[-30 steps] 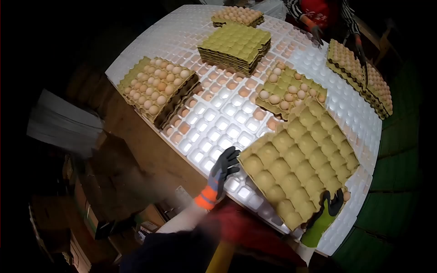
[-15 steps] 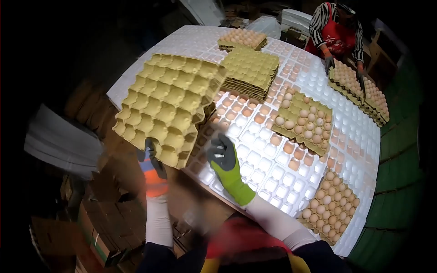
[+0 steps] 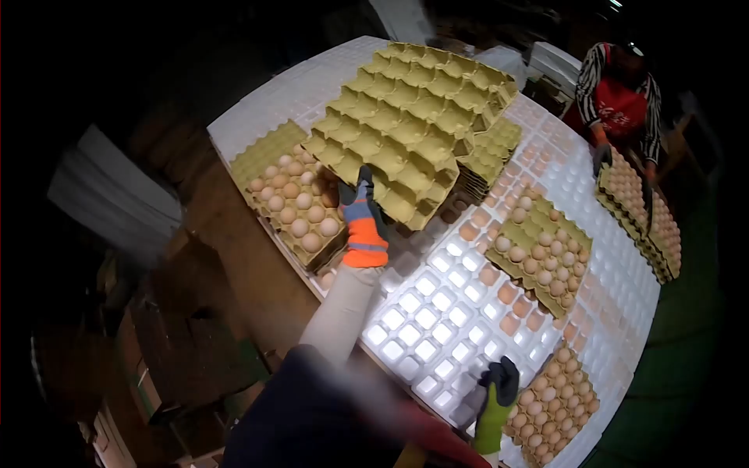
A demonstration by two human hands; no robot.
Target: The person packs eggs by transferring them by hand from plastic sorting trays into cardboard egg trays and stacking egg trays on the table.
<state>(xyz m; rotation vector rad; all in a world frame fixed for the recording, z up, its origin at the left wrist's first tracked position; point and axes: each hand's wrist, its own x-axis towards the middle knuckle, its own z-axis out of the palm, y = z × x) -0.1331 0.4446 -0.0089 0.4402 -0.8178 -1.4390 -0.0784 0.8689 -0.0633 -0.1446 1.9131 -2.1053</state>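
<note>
My left hand [image 3: 364, 222], in an orange and grey glove, grips the near edge of an egg tray [image 3: 406, 129], a yellowish pulp one without eggs. That tray is lifted and tilted over the table, partly covering a stack of egg trays [image 3: 495, 148]. Just left of my left hand lies a partly filled tray with brown eggs [image 3: 290, 189]. My right hand [image 3: 497, 396], in a green and dark grey glove, hovers low over the white moulded surface, fingers loosely bent and apart, holding nothing. Beside it is a full tray of eggs [image 3: 552, 405].
White plastic moulded sheets [image 3: 425, 316] cover the table, some cups holding eggs. A partly filled egg tray [image 3: 544, 253] sits mid-table. Across the table, a co-worker [image 3: 620, 101] in a red apron handles full egg trays [image 3: 638, 207]. Cardboard boxes [image 3: 183, 359] stand at lower left.
My left hand has carried the egg tray right and farther over the table, uncovering the partly filled tray at left. My right hand has moved down and right, near the full tray.
</note>
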